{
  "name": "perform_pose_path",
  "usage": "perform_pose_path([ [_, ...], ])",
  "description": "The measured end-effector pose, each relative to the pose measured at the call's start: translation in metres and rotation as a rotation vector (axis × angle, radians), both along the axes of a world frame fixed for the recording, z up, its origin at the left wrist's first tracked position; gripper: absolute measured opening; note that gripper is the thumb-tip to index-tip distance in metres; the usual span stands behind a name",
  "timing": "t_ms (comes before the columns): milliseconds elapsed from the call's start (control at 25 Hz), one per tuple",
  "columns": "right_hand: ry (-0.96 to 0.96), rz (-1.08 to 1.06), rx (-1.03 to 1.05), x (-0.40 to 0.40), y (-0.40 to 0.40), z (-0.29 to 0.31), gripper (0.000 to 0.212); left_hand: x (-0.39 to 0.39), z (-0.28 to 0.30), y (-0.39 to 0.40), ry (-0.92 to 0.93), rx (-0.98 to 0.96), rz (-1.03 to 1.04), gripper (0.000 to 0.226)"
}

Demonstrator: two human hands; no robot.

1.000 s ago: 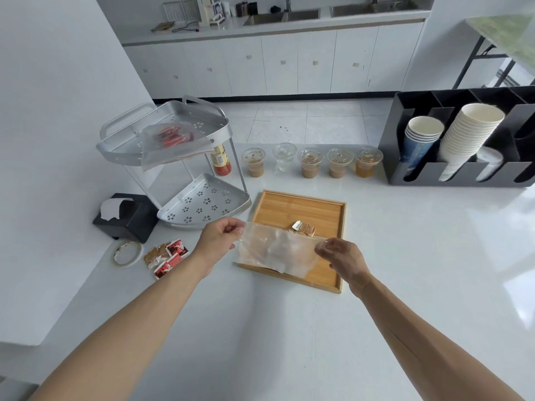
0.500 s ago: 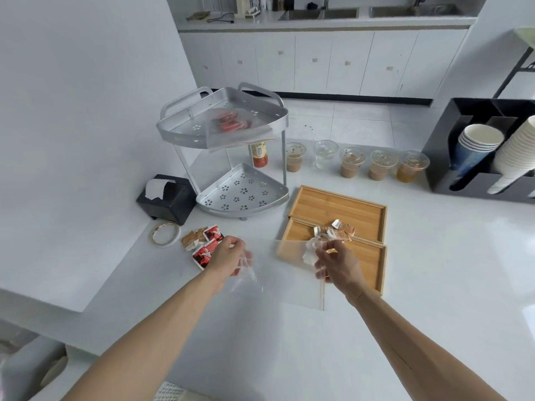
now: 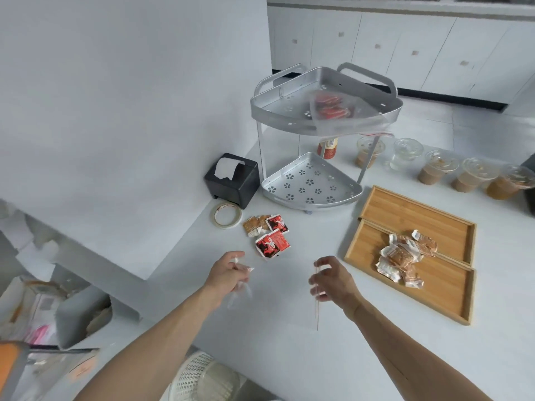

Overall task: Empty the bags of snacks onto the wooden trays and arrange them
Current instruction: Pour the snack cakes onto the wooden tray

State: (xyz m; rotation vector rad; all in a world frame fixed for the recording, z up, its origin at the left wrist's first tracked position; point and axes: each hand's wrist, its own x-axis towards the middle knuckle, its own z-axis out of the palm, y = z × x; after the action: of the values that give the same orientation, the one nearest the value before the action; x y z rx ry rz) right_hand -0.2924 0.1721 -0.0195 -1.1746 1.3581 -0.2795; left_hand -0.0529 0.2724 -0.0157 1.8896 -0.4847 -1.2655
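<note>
A clear, empty plastic bag [image 3: 239, 293] is stretched between my hands above the white counter. My left hand [image 3: 228, 274] pinches one crumpled end. My right hand [image 3: 333, 282] grips the other edge, which shows as a thin line. Right of my hands lie two wooden trays side by side, the near tray [image 3: 440, 302] and the far tray [image 3: 414, 211]. A heap of brown snack packets [image 3: 402, 256] sits across their shared border. Loose red and brown packets [image 3: 267, 233] lie on the counter beyond my left hand. Another bag of red snacks [image 3: 333, 108] rests on the rack's top shelf.
A two-tier metal corner rack [image 3: 311, 183] stands behind the packets, with a black tissue box [image 3: 233, 178] and a tape roll [image 3: 225, 217] to its left. Several lidded drink cups [image 3: 435, 170] line the back. A white mesh basket [image 3: 202, 377] sits below the counter's near edge.
My hands have carried the bag left, off the trays and over the bare counter. The brown packets now lie in a heap on the trays. My view has swung left and down.
</note>
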Motion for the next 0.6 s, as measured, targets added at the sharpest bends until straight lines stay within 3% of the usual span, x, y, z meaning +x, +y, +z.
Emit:
perform_pose_path([
  [360, 0.181, 0.316, 0.055, 0.073, 0.040, -0.033, 0.030, 0.074, -0.041, 0.043, -0.340, 0.114, -0.059, 0.038],
  [600, 0.531, 0.566, -0.269, 0.091, 0.055, -0.045, 0.035, 0.083, -0.056, 0.050, -0.488, 0.127, -0.115, 0.047],
])
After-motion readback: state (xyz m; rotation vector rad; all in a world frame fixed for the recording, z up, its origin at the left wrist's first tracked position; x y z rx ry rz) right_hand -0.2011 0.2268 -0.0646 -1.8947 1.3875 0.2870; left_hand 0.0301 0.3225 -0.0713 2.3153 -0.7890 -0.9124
